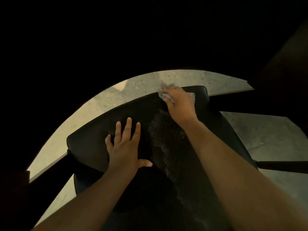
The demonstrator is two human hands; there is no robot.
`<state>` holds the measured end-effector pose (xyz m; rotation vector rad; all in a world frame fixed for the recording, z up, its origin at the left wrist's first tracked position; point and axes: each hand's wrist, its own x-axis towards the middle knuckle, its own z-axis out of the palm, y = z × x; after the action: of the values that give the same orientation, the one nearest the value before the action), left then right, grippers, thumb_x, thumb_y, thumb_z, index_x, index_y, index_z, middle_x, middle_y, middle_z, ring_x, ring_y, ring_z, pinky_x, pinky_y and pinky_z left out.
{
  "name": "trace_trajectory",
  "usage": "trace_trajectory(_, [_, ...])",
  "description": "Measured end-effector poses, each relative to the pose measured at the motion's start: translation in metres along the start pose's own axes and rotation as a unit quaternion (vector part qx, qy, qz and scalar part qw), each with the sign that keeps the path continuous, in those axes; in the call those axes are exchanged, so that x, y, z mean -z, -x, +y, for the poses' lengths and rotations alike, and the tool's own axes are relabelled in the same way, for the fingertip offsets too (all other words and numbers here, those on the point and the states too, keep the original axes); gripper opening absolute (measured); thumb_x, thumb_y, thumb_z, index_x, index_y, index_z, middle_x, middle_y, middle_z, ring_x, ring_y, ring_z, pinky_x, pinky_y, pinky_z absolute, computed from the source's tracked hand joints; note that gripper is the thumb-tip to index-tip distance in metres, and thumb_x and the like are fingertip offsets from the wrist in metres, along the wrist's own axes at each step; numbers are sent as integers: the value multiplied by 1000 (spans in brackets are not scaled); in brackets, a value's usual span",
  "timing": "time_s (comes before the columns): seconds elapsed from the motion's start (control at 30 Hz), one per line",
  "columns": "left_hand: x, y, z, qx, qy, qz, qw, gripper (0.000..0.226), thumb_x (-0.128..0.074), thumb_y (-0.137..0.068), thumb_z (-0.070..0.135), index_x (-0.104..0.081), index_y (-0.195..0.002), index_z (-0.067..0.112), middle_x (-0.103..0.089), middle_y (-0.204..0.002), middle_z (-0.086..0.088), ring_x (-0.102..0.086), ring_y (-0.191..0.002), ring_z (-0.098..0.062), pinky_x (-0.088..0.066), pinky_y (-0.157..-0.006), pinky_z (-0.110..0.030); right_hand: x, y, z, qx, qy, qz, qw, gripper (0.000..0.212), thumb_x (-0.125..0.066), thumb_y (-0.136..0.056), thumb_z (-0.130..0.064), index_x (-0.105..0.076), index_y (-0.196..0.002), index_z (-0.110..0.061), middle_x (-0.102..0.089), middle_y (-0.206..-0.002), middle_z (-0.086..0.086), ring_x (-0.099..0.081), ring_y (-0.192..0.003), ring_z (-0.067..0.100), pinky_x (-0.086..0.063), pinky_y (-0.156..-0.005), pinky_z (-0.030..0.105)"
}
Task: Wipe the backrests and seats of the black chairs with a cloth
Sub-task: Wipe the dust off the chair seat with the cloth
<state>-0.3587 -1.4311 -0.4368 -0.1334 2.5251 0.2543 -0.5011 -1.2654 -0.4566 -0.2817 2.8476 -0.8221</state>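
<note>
While right hand (179, 104) grips bunched cloth (164, 92) at black chair (93, 135) far edge, left hand (125, 147) rests flat, fingers spread; wiping judged partway; remainder outstanding.

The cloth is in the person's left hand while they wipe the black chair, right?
Not quite. The head view shows the cloth in the right hand, not the left, at the far edge of the black chair. The left hand rests flat on the chair with straight fingers and holds nothing.
</note>
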Motion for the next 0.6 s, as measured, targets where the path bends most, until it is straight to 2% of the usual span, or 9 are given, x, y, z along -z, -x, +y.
trace_trajectory(0.1, [0,0,1,7,-4,-2,1000,126,-70,-69,68,17,-152,31,34,-156,1,30,-143,-28,4,-117,-54,16,37,0,34,-74,-62,995,33,-56,-96,-16,-60,-127,-26,-56,-135,-6,-45,-129,5,-35,-112,28])
trace_trajectory(0.17, [-1,0,1,6,-3,3,1000,126,-70,-69,68,17,-152,31,33,-156,0,30,-144,-28,4,-118,-54,29,66,-1,22,-130,-103,986,30,-57,-96,-19,-63,-123,-29,-57,-128,-12,-49,-120,-2,-40,-104,18])
trace_trajectory(0.23, [-1,0,1,2,0,10,1000,126,-70,-69,67,16,-153,30,33,-157,0,30,-144,-28,3,-118,-55,41,84,3,-9,-165,-68,984,29,-56,-96,-21,-63,-123,-31,-59,-123,-14,-54,-112,-4,-44,-95,12])
trace_trajectory(0.3, [-1,1,1,0,-1,13,1000,125,-70,-69,67,16,-153,30,32,-157,-1,29,-144,-29,2,-118,-55,52,82,12,-35,-143,17,989,29,-55,-97,-21,-62,-124,-30,-57,-120,-14,-54,-104,-5,-44,-88,9])
trace_trajectory(0.37, [-1,1,1,0,-1,13,1000,125,-70,-70,67,16,-153,30,32,-157,-1,28,-144,-29,2,-118,-55,55,64,28,-50,-95,82,991,28,-52,-98,-27,-60,-124,-26,-57,-120,-11,-54,-105,2,-45,-92,19])
trace_trajectory(0.4, [-1,1,2,0,-1,12,1000,125,-71,-69,67,16,-153,30,32,-157,-1,28,-144,-29,2,-118,-55,53,53,37,-65,-81,91,990,33,-51,-97,-34,-59,-127,-25,-58,-123,-7,-55,-110,7,-47,-97,31])
trace_trajectory(0.47, [-1,0,2,1,-1,13,1000,126,-71,-69,67,15,-153,30,31,-158,-1,28,-145,-29,2,-118,-55,42,36,49,-103,-8,64,993,46,-50,-91,-47,-54,-132,-26,-54,-135,-2,-49,-124,18,-38,-106,51])
trace_trajectory(0.53, [-2,-1,2,0,3,15,1000,126,-72,-69,66,14,-153,30,30,-158,-1,27,-145,-29,1,-119,-55,25,36,52,-124,72,61,988,45,-56,-92,-40,-53,-134,-25,-47,-143,0,-40,-134,24,-26,-112,50])
trace_trajectory(0.6, [-2,-1,1,-2,5,14,1000,126,-72,-69,66,14,-153,30,30,-158,-1,27,-145,-29,1,-119,-56,17,49,44,-110,49,87,989,36,-58,-93,-25,-57,-129,-22,-52,-139,2,-42,-132,24,-28,-112,43])
